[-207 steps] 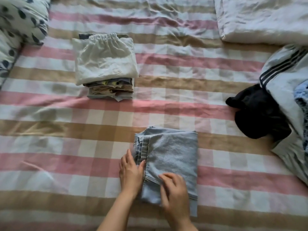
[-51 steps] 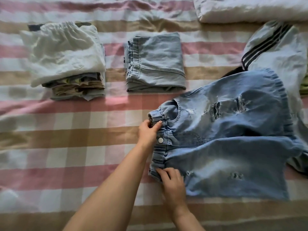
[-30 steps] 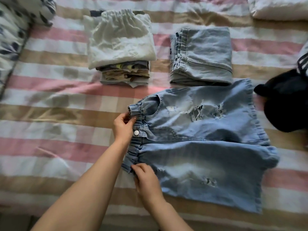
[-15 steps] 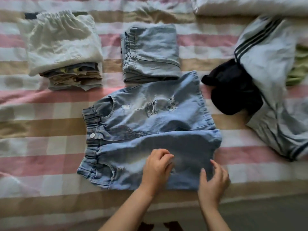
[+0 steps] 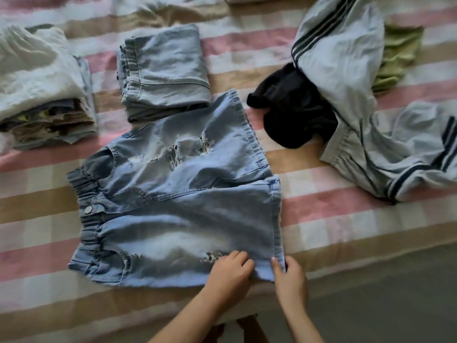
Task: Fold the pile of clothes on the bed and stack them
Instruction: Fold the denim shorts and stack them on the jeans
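Ripped denim shorts (image 5: 178,209) lay flat on the striped bed (image 5: 333,219), while the left hand (image 5: 228,273) pressed their near leg and the right hand (image 5: 289,276) pinched its hem corner.

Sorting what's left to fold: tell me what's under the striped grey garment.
A black garment pokes out from under the striped grey garment on its left, and a green one on its right. Anything further beneath is covered.

The folded stack (image 5: 37,90) runs off the left edge (its lower layers blur together).
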Demonstrator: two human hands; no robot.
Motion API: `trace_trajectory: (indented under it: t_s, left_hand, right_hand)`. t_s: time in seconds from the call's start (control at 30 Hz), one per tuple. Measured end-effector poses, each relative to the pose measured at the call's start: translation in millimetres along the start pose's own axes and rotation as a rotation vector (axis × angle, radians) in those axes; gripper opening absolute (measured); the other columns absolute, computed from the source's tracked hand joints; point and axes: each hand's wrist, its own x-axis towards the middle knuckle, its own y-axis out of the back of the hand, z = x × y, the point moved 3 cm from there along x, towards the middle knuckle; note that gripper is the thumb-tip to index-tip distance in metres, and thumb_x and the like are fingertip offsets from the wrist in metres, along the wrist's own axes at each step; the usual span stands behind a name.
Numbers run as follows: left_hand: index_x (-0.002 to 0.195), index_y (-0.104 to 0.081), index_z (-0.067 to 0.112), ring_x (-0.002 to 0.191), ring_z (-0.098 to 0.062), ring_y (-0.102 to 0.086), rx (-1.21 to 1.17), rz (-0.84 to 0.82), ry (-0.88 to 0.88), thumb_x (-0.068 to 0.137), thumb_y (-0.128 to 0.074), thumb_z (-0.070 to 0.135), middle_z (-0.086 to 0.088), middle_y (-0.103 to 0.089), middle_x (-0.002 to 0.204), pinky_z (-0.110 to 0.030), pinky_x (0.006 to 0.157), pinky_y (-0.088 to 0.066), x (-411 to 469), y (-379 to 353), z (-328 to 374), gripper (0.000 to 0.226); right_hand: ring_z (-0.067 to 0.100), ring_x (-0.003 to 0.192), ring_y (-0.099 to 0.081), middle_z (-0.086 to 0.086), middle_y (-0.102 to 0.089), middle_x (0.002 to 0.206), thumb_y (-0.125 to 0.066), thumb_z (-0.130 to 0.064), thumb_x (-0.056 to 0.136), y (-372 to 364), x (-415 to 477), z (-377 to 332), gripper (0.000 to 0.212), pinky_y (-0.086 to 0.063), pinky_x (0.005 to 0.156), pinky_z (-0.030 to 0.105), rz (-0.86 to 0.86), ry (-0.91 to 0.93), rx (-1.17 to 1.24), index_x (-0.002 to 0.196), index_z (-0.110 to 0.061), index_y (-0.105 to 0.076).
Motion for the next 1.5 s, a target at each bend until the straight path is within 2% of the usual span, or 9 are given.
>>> trace_trajectory:
  t_s: [0.17, 0.3, 0.47, 0.63, 0.8, 0.9, 1.07, 1.27, 1.5]
  left_hand:
    - [0.068, -0.061, 0.017, 0.062, -0.017, -0.058, -0.116, -0.011, 0.008, 0.059, -0.072, 0.029, 0.002, -0.058, 0.069, -0.022, 0.047, -0.046, -1, 8, 3, 0.018]
    - [0.086, -0.066, 0.007, 0.071, -0.025, -0.059, -0.263, 0.228, 0.091, 0.085, -0.051, 0.023, -0.006, -0.062, 0.079, -0.028, 0.060, -0.049, 20, 49, -10, 0.022]
    - [0.091, -0.066, 0.002, 0.078, -0.025, -0.060, -0.346, 0.445, 0.245, 0.088, -0.051, 0.015, -0.009, -0.062, 0.084, -0.032, 0.069, -0.047, 52, 114, -48, 0.020]
    - [0.096, -0.065, 0.001, 0.085, -0.026, -0.058, -0.359, 0.553, 0.381, 0.087, -0.056, 0.003, -0.012, -0.061, 0.090, -0.031, 0.076, -0.045, 73, 157, -112, 0.012]
    - [0.112, -0.058, 0.000, 0.107, -0.029, -0.048, -0.254, 0.622, 0.626, 0.089, -0.051, 0.002, -0.015, -0.057, 0.110, -0.020, 0.090, -0.030, 84, 178, -204, 0.024]
    - [0.119, -0.052, 0.001, 0.112, -0.033, -0.042, -0.141, 0.558, 0.774, 0.089, -0.052, 0.008, -0.018, -0.052, 0.119, -0.035, 0.098, -0.031, 91, 178, -254, 0.030]
    - [0.106, -0.057, 0.007, 0.109, -0.030, -0.047, -0.029, 0.390, 0.783, 0.091, -0.052, 0.029, -0.014, -0.056, 0.113, -0.039, 0.088, -0.031, 106, 170, -291, 0.027]
    - [0.080, -0.060, 0.002, 0.069, -0.033, -0.057, -0.089, 0.612, 0.541, 0.091, -0.041, 0.041, -0.015, -0.060, 0.076, -0.041, 0.063, -0.043, 81, 179, -267, 0.045]
    - [0.083, -0.059, 0.000, 0.069, -0.034, -0.058, -0.017, 0.727, 0.534, 0.093, -0.031, 0.044, -0.020, -0.061, 0.079, -0.044, 0.062, -0.045, 97, 229, -282, 0.053]
  right_hand:
    - [0.027, 0.080, -0.058, 0.009, -0.063, 0.086, -0.066, -0.019, 0.084, 9, -4, -11, 0.011, -0.048, 0.071, 0.037, 0.022, 0.037, -0.029, 0.090, -0.011, -0.060]
    - [0.029, 0.092, -0.052, 0.014, -0.058, 0.099, -0.069, -0.005, 0.078, 21, 10, -75, 0.028, -0.043, 0.082, 0.039, 0.227, 0.383, -0.056, 0.105, -0.005, -0.062]
    - [0.026, 0.087, -0.054, 0.005, -0.058, 0.089, -0.060, -0.001, 0.083, 11, 30, -166, 0.016, -0.047, 0.079, 0.038, 0.108, 0.638, -0.025, 0.097, -0.008, -0.065]
    - [0.028, 0.087, -0.055, 0.004, -0.058, 0.087, -0.058, 0.001, 0.083, -12, 59, -227, 0.014, -0.045, 0.078, 0.038, 0.048, 0.710, -0.051, 0.093, -0.005, -0.065]
    - [0.033, 0.110, -0.049, 0.017, -0.057, 0.113, -0.059, -0.004, 0.084, -43, 108, -273, 0.029, -0.036, 0.100, 0.039, 0.032, 0.694, -0.146, 0.113, -0.002, -0.060]
    - [0.034, 0.124, -0.041, 0.022, -0.048, 0.131, -0.058, -0.013, 0.088, -59, 142, -301, 0.044, -0.026, 0.107, 0.036, 0.048, 0.646, -0.181, 0.128, 0.003, -0.048]
    - [0.034, 0.101, -0.055, 0.022, -0.061, 0.106, -0.060, -0.026, 0.088, -76, 180, -324, 0.032, -0.038, 0.083, 0.034, 0.011, 0.443, -0.119, 0.109, -0.002, -0.058]
    - [0.009, 0.060, -0.045, 0.000, -0.053, 0.066, -0.059, -0.010, 0.089, -62, 162, -311, 0.010, -0.035, 0.056, 0.017, 0.061, 0.527, 0.174, 0.079, -0.009, -0.055]
    - [0.003, 0.054, -0.044, -0.010, -0.048, 0.061, -0.058, -0.012, 0.089, -57, 159, -355, 0.013, -0.034, 0.051, 0.011, 0.138, 0.631, 0.286, 0.077, -0.012, -0.053]
